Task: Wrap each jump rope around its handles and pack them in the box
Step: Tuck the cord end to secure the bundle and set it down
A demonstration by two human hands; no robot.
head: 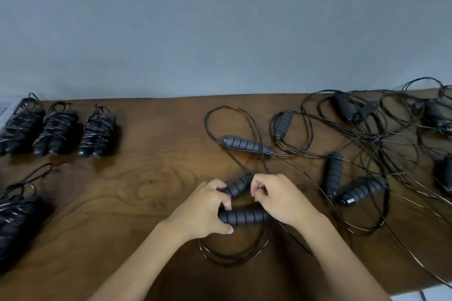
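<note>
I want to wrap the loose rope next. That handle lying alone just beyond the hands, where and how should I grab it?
Grip the lone handle around its ribbed middle, coming from above. It lies flat, pointing left-right, clear of other handles. Cord crosses its right end, so avoid that end.

Head view of a brown wooden table (151, 178) against a grey wall (195, 27). At near centre, the left hand (205, 208) grips the left end of a ribbed black handle (244, 216) lying crosswise; the right hand (278, 197) pinches closed beside a second handle (238, 186) angled up to the right. Coiled cord (232, 255) hangs below. Three wrapped ropes (57, 127) lie far left, another wrapped bundle (17, 220) near left. Loose handles and tangled cord (367, 144) spread to the right.
</note>
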